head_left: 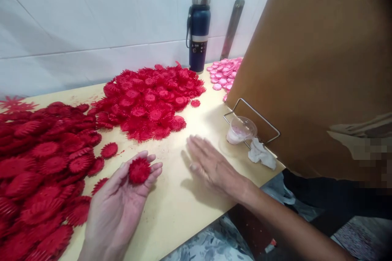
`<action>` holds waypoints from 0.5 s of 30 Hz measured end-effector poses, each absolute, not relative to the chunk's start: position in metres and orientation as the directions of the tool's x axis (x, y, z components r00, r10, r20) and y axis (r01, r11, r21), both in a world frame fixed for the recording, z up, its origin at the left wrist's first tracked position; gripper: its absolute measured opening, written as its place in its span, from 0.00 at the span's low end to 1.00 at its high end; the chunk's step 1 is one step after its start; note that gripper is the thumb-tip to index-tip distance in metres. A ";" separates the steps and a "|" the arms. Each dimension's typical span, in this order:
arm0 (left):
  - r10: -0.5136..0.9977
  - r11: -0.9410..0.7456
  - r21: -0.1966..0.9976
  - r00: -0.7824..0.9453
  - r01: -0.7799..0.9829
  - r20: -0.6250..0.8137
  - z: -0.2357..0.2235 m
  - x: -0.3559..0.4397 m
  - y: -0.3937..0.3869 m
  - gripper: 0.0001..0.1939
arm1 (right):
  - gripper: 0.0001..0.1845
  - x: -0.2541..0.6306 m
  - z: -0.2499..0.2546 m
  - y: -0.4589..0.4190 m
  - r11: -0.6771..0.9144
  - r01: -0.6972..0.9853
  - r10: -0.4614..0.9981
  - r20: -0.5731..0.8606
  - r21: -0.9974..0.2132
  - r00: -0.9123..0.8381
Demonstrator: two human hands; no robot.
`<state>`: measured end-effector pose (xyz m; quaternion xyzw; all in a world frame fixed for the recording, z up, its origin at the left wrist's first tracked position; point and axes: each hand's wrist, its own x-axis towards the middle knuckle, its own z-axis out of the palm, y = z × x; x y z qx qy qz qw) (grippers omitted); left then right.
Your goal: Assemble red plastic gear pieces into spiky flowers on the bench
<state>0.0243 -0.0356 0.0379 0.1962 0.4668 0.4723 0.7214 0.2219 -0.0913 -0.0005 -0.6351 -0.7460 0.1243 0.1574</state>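
Observation:
My left hand [122, 202] lies palm up at the front of the table with its fingers stretched out, and a small red plastic flower [139, 170] rests on the fingers. My right hand [211, 165] is flat, palm down, fingers extended over the bare table top [171, 204], with nothing in it. A large heap of flat red flower pieces [39, 171] lies just left of my left hand. A second heap of red flower pieces [150, 100] sits further back, beyond both hands.
A pile of pink flower pieces [225, 73] lies at the back right beside a dark blue flask [199, 28]. A small clear cup with pinkish liquid [240, 130] stands in a wire holder, next to a white rag [261, 153]. A big brown sheet [315, 61] fills the right side.

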 end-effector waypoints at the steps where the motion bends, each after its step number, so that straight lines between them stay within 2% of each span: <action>1: 0.859 0.481 0.722 0.104 -0.497 -0.502 0.037 0.019 -0.037 0.11 | 0.31 0.225 -0.003 -0.088 0.068 0.931 0.997 0.058 -0.358 -0.051; 3: 0.845 0.499 0.718 0.087 -0.484 -0.528 0.035 0.010 -0.039 0.11 | 0.33 0.226 -0.009 -0.085 -0.057 0.954 0.998 0.002 -0.294 0.060; 4: 0.838 0.509 0.719 0.082 -0.473 -0.539 0.034 0.006 -0.040 0.11 | 0.34 0.224 -0.012 -0.085 -0.066 0.960 0.998 -0.017 -0.272 0.064; 7: 0.829 0.521 0.729 0.058 -0.445 -0.557 0.030 -0.001 -0.040 0.12 | 0.38 0.207 -0.016 -0.089 0.030 0.956 0.999 -0.025 -0.291 -0.038; 9: 0.822 0.532 0.732 0.050 -0.427 -0.568 0.028 -0.002 -0.038 0.12 | 0.38 0.195 -0.011 -0.091 0.100 0.918 0.993 -0.025 -0.383 -0.119; 11: 0.825 0.531 0.743 0.050 -0.407 -0.562 0.025 -0.001 -0.036 0.12 | 0.35 0.186 -0.001 -0.088 0.176 0.836 0.979 0.003 -0.520 -0.204; 13: 0.845 0.503 0.761 0.049 -0.409 -0.532 0.020 -0.002 -0.034 0.12 | 0.29 0.180 0.011 -0.082 0.227 0.731 0.970 0.086 -0.643 -0.225; 15: 0.850 0.485 0.729 0.065 -0.483 -0.522 0.014 -0.005 -0.031 0.14 | 0.25 0.173 0.022 -0.074 0.273 0.660 0.962 0.195 -0.700 -0.191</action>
